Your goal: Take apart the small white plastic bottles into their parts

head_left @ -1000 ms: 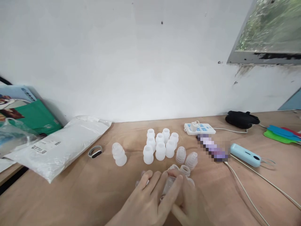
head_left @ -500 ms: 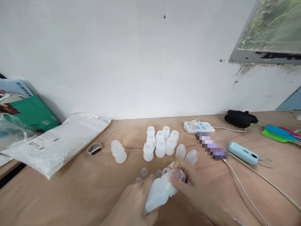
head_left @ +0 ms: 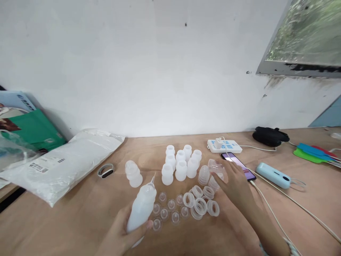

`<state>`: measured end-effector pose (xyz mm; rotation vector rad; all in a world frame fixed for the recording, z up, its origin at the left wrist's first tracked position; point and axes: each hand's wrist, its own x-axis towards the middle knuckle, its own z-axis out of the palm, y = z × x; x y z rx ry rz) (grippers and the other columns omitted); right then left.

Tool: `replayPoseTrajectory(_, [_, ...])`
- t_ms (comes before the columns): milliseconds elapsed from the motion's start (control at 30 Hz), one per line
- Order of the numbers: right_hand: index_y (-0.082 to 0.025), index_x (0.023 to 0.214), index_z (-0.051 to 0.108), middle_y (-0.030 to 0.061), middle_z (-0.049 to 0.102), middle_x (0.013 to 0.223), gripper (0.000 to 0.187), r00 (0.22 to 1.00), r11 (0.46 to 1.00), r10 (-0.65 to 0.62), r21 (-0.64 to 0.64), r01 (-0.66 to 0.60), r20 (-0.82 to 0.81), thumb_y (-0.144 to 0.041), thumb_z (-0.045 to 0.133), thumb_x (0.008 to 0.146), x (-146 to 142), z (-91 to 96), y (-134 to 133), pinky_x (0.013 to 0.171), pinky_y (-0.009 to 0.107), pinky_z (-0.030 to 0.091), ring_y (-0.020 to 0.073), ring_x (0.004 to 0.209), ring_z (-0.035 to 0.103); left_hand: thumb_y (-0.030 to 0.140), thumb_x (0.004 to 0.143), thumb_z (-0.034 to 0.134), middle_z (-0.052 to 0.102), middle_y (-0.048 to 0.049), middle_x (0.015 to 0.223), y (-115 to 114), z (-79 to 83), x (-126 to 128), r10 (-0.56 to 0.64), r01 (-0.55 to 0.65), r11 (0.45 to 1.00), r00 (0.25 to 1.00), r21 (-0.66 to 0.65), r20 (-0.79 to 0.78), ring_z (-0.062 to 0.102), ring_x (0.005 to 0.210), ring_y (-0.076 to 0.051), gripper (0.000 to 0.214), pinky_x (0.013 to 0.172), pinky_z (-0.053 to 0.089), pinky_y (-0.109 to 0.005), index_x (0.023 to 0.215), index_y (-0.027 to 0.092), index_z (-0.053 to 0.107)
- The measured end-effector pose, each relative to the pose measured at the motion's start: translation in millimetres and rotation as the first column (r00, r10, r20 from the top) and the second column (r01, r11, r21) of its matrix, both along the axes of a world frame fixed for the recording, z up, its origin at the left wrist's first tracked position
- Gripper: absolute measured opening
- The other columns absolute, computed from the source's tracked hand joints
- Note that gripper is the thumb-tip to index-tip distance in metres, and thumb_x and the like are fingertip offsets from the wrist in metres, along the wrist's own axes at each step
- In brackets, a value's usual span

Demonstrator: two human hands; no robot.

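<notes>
My left hand (head_left: pixel 129 225) is wrapped round a frosted baby bottle (head_left: pixel 142 206), tilted, its clear teat pointing up and away. With my right hand (head_left: pixel 233 177) I grip a clear bottle cap (head_left: pixel 216 166) above another clear cap (head_left: pixel 214 183); a further clear cap (head_left: pixel 204 175) stands just left of them. Whether the held cap touches the one below is hard to make out. Between my hands lie several clear teats (head_left: pixel 171 204) and a cluster of translucent screw rings (head_left: pixel 200 206). Behind them several white bottle bodies (head_left: pixel 181 170) stand grouped upright.
A capped bottle (head_left: pixel 133 174) stands apart at left, near a fitness band (head_left: pixel 106 171) and a white plastic parcel (head_left: pixel 64 161). At right are a power strip (head_left: pixel 231 146), a phone (head_left: pixel 241 165), a light blue device (head_left: pixel 274 175), cables and a black pouch (head_left: pixel 270 136).
The clear cap has come off the bottle, baring its teat. My right hand carried it right to the other caps, while my left hand moved left with the bottle. Teats and rings are now uncovered.
</notes>
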<state>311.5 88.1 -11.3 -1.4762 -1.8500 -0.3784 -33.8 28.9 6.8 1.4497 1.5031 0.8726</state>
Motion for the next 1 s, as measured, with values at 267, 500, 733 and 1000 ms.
replayPoseTrajectory(267, [-0.02,0.112,0.06,0.0119,0.067,0.091,0.039,0.973,0.983,-0.144,-0.085,0.161,0.181,-0.049,0.042,0.095,27,-7.7,-3,0.078,0.047,0.045,0.033,0.089,0.061,0.046,0.073,0.069,0.069,-0.0004,0.071,1,-12.0,17,-0.107,0.107,0.992,0.994,0.063,-0.01,0.063,0.068,-0.022,0.03,0.062,0.052,-0.027,0.087,0.019,0.068])
replayPoseTrajectory(500, [-0.023,0.109,0.06,0.0074,0.064,0.087,0.03,0.984,0.989,-0.053,-0.144,0.028,-0.168,-0.047,0.047,0.095,-5,5.0,-27,0.079,0.043,0.044,0.0279,0.083,0.06,0.036,0.081,0.062,0.075,-0.0047,0.101,-4,-9.5,37,-0.221,0.249,0.95,0.963,0.188,-0.156,0.069,0.088,-0.027,0.035,0.076,0.056,-0.034,0.114,0.023,0.064])
replayPoseTrajectory(733, [-0.023,0.098,0.063,0.0019,0.065,0.08,0.02,0.729,0.731,0.139,-0.428,-0.532,-0.671,-0.038,0.059,0.086,-82,5.4,-61,0.062,0.029,0.048,0.0197,0.071,0.06,0.009,0.071,0.052,0.073,-0.0121,0.107,-8,-22.9,67,-0.222,0.425,0.868,0.796,0.259,-0.563,0.07,0.092,-0.033,0.048,0.075,0.054,-0.04,0.118,0.017,0.06])
replayPoseTrajectory(1000, [-0.023,0.091,0.065,-0.0004,0.059,0.077,0.029,0.581,0.508,0.345,-0.374,-0.776,-0.737,-0.051,0.063,0.082,-84,23.9,-55,0.063,0.027,0.045,0.017,0.071,0.054,0.021,0.066,0.063,0.072,-0.0032,0.091,-6,-9.6,55,-0.526,0.53,0.817,0.846,-0.225,0.086,0.068,0.081,-0.024,0.039,0.067,0.051,-0.03,0.104,0.02,0.059])
